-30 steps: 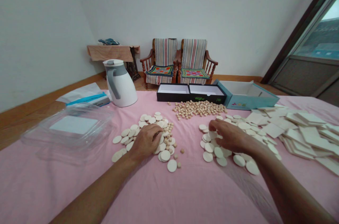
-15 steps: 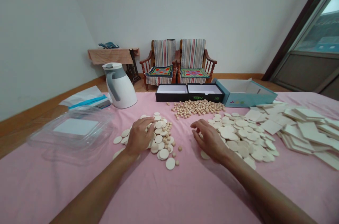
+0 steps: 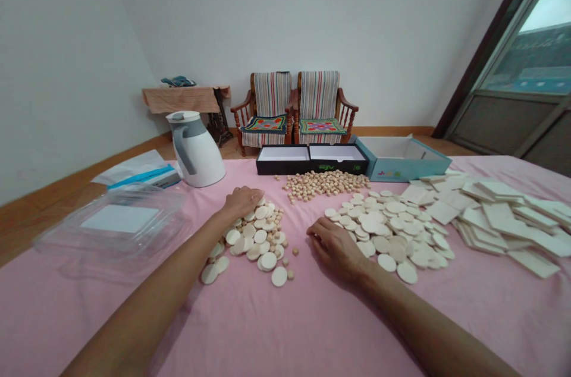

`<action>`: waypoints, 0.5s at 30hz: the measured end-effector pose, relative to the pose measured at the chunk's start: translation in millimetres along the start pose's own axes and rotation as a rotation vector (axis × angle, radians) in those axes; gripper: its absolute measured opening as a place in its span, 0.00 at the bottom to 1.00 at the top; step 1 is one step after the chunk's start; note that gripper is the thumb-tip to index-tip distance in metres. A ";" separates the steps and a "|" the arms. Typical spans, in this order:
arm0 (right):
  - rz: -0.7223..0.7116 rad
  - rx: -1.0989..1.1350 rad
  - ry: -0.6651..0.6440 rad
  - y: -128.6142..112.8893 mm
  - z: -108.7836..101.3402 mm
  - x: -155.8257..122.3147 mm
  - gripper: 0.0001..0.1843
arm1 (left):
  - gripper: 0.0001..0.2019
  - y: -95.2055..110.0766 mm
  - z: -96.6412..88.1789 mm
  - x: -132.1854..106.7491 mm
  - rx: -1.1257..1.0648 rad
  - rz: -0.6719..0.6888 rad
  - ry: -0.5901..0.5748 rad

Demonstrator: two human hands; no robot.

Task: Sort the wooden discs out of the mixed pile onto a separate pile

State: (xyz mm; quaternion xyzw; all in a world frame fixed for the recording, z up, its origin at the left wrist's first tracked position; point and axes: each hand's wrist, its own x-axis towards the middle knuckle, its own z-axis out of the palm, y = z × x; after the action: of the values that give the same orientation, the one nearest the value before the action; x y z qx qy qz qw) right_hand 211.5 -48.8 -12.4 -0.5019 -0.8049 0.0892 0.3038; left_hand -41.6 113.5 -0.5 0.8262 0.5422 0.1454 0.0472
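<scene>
Reaching in from the near side of the pink cloth [image 3: 267, 329] with both arms. With the left hand [image 3: 242, 201], palm down, at the far end of the left pile of discs [image 3: 260, 237] – fingers close together, touching the heap, pointing toward the right edge of the cloth. With the right hand [image 3: 336, 249], low beside the left flank of the right pile of discs [image 3: 388, 222], fingers loosely bent, side by side, pointing toward the left edge. Cannot tell whether holding anything beneath either palm.

Heaped left of the cloth's middle, partly hidden by the left forearm, discs lying flat or overlapping, visible part running long from near to far. Heaped right of the middle, more discs – long axis from left to right, slanting slightly nearer at the right end. Scattered along the left pile's right side, some loose beads [image 3: 291, 275]. Farther back, a band of small beads [image 3: 323, 184], just before the black box [image 3: 283, 169], with long axis along the far edge. Against its right end, an open blue box [image 3: 405, 172]. Toward the right edge, stacked square tiles [image 3: 504, 210]. Near the far left corner, a white pitcher [image 3: 203, 157]; nearer, a clear container [image 3: 120, 222].
</scene>
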 end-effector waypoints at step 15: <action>-0.014 -0.008 -0.019 2.9 -0.1 -0.3 0.09 | 0.13 25.1 8.6 -17.4 -0.071 0.382 -0.073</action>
State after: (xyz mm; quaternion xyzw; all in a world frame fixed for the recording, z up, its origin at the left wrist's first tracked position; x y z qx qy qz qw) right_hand 213.9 -47.6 -13.7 -0.4965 -0.8117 0.0887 0.2947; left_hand -23.4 88.1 -6.0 0.9167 0.3678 0.1407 0.0676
